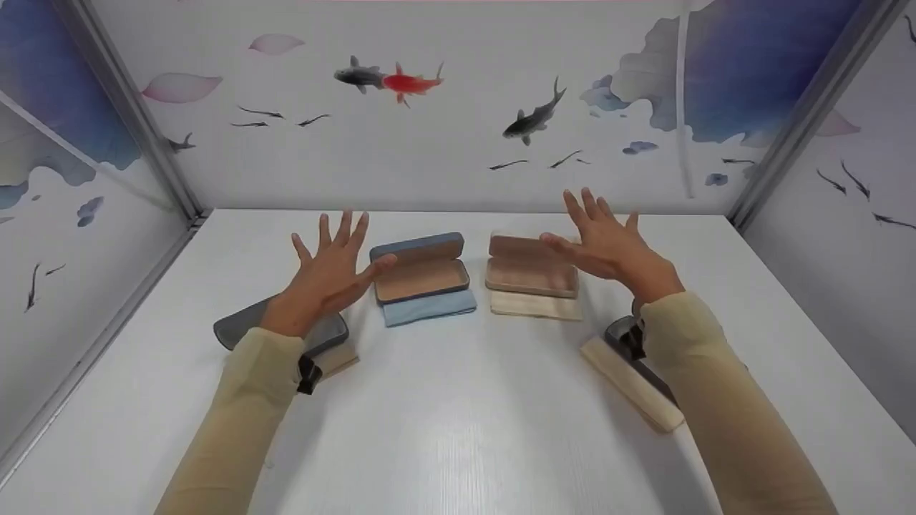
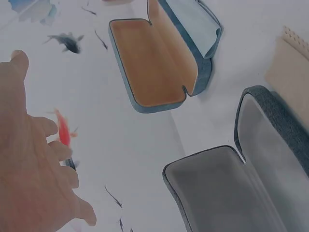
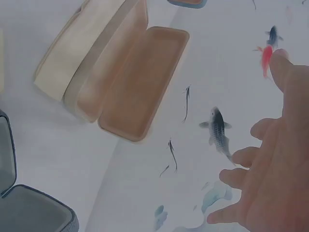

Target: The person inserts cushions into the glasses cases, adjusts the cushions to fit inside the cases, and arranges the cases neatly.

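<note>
My left hand (image 1: 325,275) hovers with fingers spread, holding nothing, between a grey glasses case (image 1: 242,325) and a blue glasses case (image 1: 422,280). The right hand (image 1: 615,247), also spread and holding nothing, is raised beside a beige glasses case (image 1: 531,277), its thumb overlapping the lid in the head view. Below the right wrist lies a dark glasses case (image 1: 621,330), partly hidden by the sleeve. All these cases stand open with bare linings. A folded blue cloth (image 1: 429,309) lies in front of the blue case, a cream cloth (image 1: 537,305) before the beige one.
A beige cloth (image 1: 339,360) lies by the grey case, partly behind the left wrist. Another cream cloth (image 1: 633,386) lies slantwise along the dark case. The white table (image 1: 444,443) is bounded by a back wall (image 1: 458,164) printed with fish, with side panels left and right.
</note>
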Demonstrator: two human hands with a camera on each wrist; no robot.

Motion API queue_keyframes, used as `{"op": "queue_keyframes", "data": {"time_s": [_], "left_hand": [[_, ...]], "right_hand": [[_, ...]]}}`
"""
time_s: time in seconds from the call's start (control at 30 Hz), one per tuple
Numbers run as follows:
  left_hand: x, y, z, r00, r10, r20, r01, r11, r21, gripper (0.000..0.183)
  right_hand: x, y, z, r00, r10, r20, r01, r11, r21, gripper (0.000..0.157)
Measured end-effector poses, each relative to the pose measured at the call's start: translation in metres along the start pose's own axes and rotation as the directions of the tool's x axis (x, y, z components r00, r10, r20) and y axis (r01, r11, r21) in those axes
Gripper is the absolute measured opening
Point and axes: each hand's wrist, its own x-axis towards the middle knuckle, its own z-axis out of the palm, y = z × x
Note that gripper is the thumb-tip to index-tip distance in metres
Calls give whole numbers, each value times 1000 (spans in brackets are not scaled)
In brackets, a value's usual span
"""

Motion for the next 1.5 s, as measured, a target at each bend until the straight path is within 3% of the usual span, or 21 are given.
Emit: {"op": "queue_keyframes", "data": {"time_s": [0.37, 0.6, 0.7, 0.8, 1.23, 1.33, 1.5], "left_hand": [[-27, -1, 6, 995, 19, -98, -33, 990, -141, 86], [-50, -3, 1, 985, 6, -172, -58, 952, -300, 79], [-60, -3, 3, 976, 12, -220, -97, 920, -381, 75], [-68, -4, 5, 968, 13, -250, -127, 885, -447, 70], [-85, -9, 13, 970, -97, -223, -86, 720, -689, 57], [-92, -14, 11, 969, -130, -208, -59, 700, -711, 56], [-110, -25, 7, 963, -187, -193, 0, 719, -695, 58]], "right_hand": [[-9, -13, 28, 977, -118, -180, 136, 986, 91, 83], [-17, -29, 36, 967, -136, -213, 187, 951, 244, 76], [-22, -36, 42, 962, -141, -234, 216, 917, 336, 70], [-27, -45, 50, 954, -145, -261, 252, 861, 441, 61], [-27, -81, 75, 964, -139, -225, 262, 610, 748, 50], [-27, -90, 80, 974, -108, -200, 224, 603, 766, 50], [-27, -105, 89, 978, -98, -186, 206, 625, 753, 51]]}}
